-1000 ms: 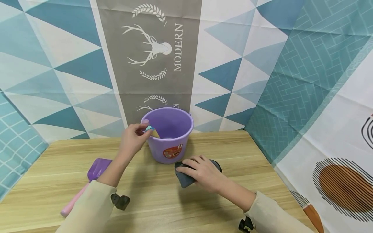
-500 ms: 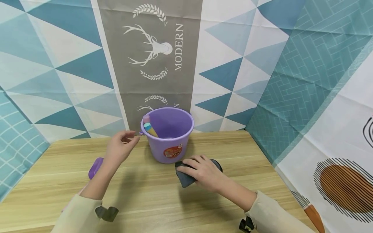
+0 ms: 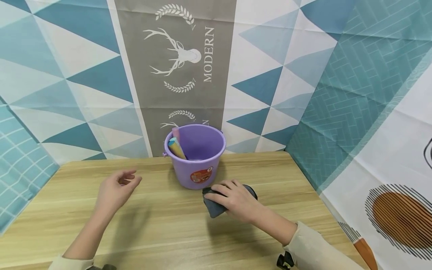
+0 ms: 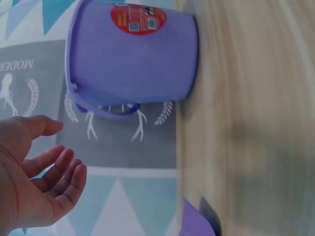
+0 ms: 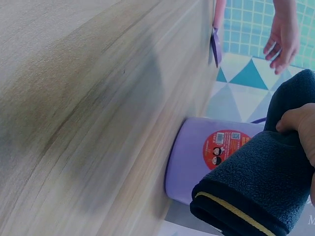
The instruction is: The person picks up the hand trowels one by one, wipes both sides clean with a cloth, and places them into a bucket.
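My right hand (image 3: 237,200) grips a dark blue-grey folded towel (image 5: 256,167) with a yellow stripe along one edge, held above the table in front of the bucket. The purple bucket (image 3: 195,168) stands upright with a red round label. Inside it, several thick chalk-like sticks (image 3: 177,148) in pink, light blue and yellow lean against its left wall. To the left of the bucket and apart from it, my left hand (image 3: 116,189) hovers with loosely bent fingers and holds nothing. A toy shovel (image 5: 216,46) with purple blade and pink handle is hidden behind my left arm in the head view.
The wooden table (image 3: 175,232) carries everything. Patterned cloth (image 3: 182,75) with triangles and a deer print rises right behind the bucket, and more cloth (image 3: 374,157) hangs along the right side.
My left hand has let go of a yellow stick with a blue end inside the bucket, then drawn back left and toward me. The right hand with the towel has stayed put.
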The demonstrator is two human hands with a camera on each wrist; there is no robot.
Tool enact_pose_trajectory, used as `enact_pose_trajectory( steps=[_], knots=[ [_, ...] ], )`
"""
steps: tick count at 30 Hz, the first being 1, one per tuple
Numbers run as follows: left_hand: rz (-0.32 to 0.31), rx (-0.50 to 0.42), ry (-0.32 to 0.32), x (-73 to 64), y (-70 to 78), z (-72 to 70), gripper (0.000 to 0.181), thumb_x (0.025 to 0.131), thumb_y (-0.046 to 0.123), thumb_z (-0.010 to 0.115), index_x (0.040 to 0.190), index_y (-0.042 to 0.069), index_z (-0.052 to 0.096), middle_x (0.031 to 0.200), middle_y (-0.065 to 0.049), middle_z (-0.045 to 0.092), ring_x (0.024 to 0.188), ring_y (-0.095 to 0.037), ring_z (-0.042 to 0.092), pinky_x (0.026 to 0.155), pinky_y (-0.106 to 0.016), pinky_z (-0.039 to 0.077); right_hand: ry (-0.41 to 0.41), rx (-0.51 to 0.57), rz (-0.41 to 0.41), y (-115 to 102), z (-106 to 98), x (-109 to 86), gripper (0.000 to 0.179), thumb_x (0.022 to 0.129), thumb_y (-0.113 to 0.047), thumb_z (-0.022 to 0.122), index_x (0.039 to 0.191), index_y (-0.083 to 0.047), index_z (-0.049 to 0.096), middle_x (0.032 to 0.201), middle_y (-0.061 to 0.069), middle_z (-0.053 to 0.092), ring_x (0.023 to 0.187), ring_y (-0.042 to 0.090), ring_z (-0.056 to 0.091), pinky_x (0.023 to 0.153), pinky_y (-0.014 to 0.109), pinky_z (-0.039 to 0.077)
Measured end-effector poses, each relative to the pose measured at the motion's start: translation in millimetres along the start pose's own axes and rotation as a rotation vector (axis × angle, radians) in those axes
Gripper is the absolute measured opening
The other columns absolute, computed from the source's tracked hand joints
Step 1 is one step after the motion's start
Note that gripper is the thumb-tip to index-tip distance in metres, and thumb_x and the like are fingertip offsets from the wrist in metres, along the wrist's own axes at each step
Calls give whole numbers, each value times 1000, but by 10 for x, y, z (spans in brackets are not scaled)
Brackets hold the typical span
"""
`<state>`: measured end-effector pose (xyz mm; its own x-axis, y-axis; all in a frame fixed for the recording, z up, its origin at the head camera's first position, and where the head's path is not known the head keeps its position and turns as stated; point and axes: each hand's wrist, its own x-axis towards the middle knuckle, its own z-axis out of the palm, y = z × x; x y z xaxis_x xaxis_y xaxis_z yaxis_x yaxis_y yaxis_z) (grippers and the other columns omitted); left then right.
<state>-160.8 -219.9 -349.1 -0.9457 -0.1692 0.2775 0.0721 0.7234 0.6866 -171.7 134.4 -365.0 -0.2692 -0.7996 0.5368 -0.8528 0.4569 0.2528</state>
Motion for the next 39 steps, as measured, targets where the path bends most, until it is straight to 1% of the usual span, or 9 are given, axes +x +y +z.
enact_pose_trajectory(
  steps=[2,8,13,16,20,29,32,37,39],
  knots=[
    [-16,11,-11,-36,-63,-25,45,90,36,60,120,2,60,105,-18,66,93,-30,62,62,-15,46,-2,3,1,-1,-7,2,54,70,-11,80,118,-23,60,114,0,63,99,18,58,76,35,49],
    [-43,41,-12,-147,-257,-101,50,88,39,62,120,1,60,106,-19,66,82,-6,59,61,-10,43,-10,12,7,-3,-12,12,53,70,-11,80,119,-24,60,114,-1,63,100,18,57,77,35,49],
    [-80,54,-24,-253,-396,-165,54,88,41,61,122,-1,57,109,-23,64,89,-27,63,59,-11,43,-15,11,5,-6,-16,12,54,70,-12,80,119,-24,60,115,-1,63,100,18,57,77,35,49],
    [-99,65,-27,-316,-477,-199,55,88,42,61,122,-2,56,109,-23,65,82,-7,62,58,-11,42,-21,10,5,-6,-19,7,55,69,-13,81,119,-24,60,115,-1,63,100,18,57,78,35,49],
    [-119,82,-20,-394,-589,-240,55,88,42,62,121,-2,57,104,-21,67,68,21,43,57,-10,40,-23,7,5,-4,-22,4,56,69,-12,81,119,-24,60,115,0,63,101,18,57,78,35,49],
    [-177,149,-24,-502,-801,-310,55,86,43,63,119,-2,59,99,-19,69,64,22,40,57,-12,35,2,6,3,4,-21,15,53,70,-10,80,117,-25,60,114,-2,63,100,17,57,78,34,49],
    [-216,172,-54,-526,-862,-341,60,87,46,61,121,-2,57,102,-19,68,64,22,39,61,-18,37,3,1,4,7,-21,14,53,70,-10,79,117,-25,61,114,-2,62,101,16,57,79,34,49],
    [-264,176,-116,-564,-993,-405,64,89,47,58,125,-4,52,108,-24,65,64,22,38,72,-38,45,-5,-1,2,14,-22,5,53,70,-10,79,118,-25,61,114,-2,63,101,17,57,79,34,49],
    [-266,171,-129,-596,-1053,-428,63,89,46,57,126,-4,51,110,-25,64,65,23,36,71,-36,45,-3,-3,-2,16,-21,-1,54,70,-10,80,118,-24,60,114,-2,63,100,17,57,78,34,49]
  ],
)
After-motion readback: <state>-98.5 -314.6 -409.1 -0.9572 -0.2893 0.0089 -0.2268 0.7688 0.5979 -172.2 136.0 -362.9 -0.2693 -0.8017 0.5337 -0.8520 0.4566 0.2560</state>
